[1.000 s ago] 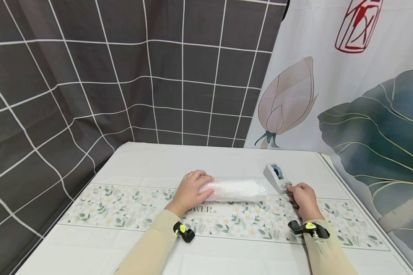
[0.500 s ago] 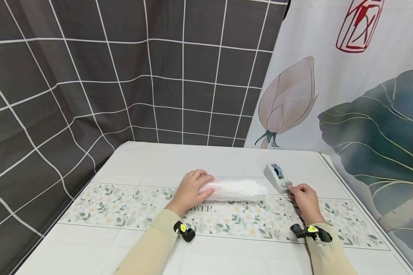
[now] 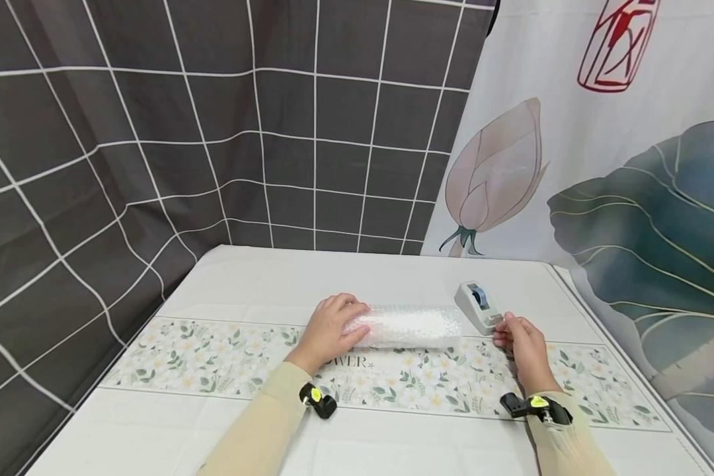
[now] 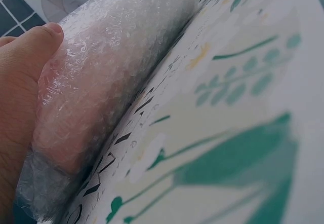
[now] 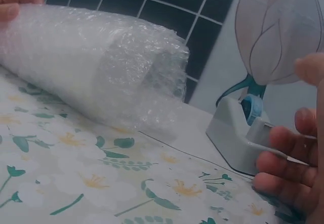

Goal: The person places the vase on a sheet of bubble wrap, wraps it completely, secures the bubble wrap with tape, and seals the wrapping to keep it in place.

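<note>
On the table lies a bubble-wrapped roll (image 3: 413, 326), with something pinkish showing through the wrap at its left end. My left hand (image 3: 331, 330) holds that end, thumb on the near side and fingers over the top; the left wrist view shows the thumb (image 4: 48, 36) against the wrap. Right of the roll stands a white tape dispenser (image 3: 471, 305) with a blue-rimmed tape roll (image 5: 252, 107). My right hand (image 3: 525, 350) is at the dispenser's near end. In the right wrist view its thumb is apart from the loosely bent fingers, and no tape shows between them.
A white tablecloth (image 3: 262, 277) with a floral printed band covers the table. Behind hangs a dark curtain (image 3: 285, 165) with a white grid. At the right is a white curtain (image 3: 512, 53) printed with a lotus bud and leaf.
My right hand's thumb and fingers have come apart at the dispenser's near end, where they were close together before. The left hand and the roll stay put.
</note>
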A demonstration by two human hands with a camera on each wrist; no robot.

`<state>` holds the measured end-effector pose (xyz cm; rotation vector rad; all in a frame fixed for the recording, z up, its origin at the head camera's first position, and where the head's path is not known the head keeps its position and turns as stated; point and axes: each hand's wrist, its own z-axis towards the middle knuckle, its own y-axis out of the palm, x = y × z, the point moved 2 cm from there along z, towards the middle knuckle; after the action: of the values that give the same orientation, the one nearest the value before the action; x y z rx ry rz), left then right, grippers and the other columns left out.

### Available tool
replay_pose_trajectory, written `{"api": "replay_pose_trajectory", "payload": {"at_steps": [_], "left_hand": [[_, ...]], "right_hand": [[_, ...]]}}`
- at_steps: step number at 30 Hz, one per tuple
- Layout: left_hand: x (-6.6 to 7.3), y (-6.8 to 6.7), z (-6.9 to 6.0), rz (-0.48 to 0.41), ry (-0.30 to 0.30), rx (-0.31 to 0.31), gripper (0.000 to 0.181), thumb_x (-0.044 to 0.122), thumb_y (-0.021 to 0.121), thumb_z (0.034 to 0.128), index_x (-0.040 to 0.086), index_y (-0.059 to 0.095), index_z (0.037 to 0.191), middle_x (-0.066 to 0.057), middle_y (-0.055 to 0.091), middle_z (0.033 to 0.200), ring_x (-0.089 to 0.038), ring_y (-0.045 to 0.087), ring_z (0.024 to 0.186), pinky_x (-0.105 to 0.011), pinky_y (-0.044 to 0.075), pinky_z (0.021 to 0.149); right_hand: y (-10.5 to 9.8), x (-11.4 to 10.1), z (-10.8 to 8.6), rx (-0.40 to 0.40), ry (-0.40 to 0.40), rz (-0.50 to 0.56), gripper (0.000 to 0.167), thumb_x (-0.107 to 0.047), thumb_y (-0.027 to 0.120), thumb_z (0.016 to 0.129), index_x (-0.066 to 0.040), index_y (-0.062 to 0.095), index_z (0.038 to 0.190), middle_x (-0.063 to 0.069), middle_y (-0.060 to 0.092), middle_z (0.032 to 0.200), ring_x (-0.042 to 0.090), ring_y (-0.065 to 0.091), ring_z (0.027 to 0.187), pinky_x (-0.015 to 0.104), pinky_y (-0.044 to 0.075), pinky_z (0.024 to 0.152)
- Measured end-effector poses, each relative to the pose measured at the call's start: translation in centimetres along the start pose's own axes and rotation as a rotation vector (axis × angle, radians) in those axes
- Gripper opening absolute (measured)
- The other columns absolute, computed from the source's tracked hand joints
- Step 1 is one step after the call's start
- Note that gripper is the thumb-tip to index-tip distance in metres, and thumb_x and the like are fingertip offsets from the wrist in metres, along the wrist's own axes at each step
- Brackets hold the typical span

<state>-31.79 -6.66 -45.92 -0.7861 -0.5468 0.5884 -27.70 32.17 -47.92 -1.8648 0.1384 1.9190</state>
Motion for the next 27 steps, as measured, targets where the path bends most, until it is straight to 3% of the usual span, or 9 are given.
{"api": "replay_pose_trajectory", "payload": {"at_steps": [6, 13, 20, 27], "left_hand": [[0.1, -0.2, 0.1, 0.026, 0.004, -0.004, 0.037, 0.045, 0.064, 0.0957, 0.024, 0.067, 0.126, 0.000, 0.059, 0.122, -0.020, 0.056, 0.113, -0.041, 0.043, 0.103], [0.2, -0.3, 0.1, 0.029, 0.019, 0.003, 0.041, 0.047, 0.065, 0.0938, 0.024, 0.067, 0.127, -0.001, 0.059, 0.122, -0.021, 0.057, 0.111, -0.042, 0.044, 0.102], [0.1, -0.4, 0.1, 0.045, 0.010, -0.015, 0.042, 0.050, 0.064, 0.0938, 0.025, 0.066, 0.128, -0.001, 0.058, 0.122, -0.021, 0.057, 0.112, -0.043, 0.043, 0.104], [1.5, -1.3, 0.9, 0.212, -0.013, -0.086, 0.041, 0.049, 0.062, 0.0939, 0.023, 0.067, 0.124, -0.002, 0.062, 0.118, -0.024, 0.054, 0.118, -0.047, 0.034, 0.114]], "right_hand": [[-0.2, -0.3, -0.6, -0.128, -0.092, 0.183, 0.054, -0.045, 0.039, 0.108, 0.006, 0.052, 0.096, 0.004, 0.065, 0.092, 0.013, 0.067, 0.077, 0.026, 0.058, 0.070], [0.4, -0.7, -1.6, -0.364, -0.219, 0.386, 0.044, -0.029, 0.032, 0.112, 0.010, 0.039, 0.094, 0.003, 0.067, 0.100, 0.017, 0.070, 0.079, 0.034, 0.060, 0.068], [1.5, -1.1, -2.3, -0.580, -0.280, 0.543, 0.033, -0.019, 0.021, 0.111, -0.006, 0.050, 0.099, 0.001, 0.067, 0.103, 0.016, 0.071, 0.082, 0.033, 0.060, 0.069], [2.5, -2.0, -3.1, -0.703, -0.311, 0.630, 0.036, -0.015, 0.015, 0.110, -0.010, 0.050, 0.110, 0.003, 0.065, 0.108, 0.018, 0.073, 0.083, 0.033, 0.061, 0.072]]}}
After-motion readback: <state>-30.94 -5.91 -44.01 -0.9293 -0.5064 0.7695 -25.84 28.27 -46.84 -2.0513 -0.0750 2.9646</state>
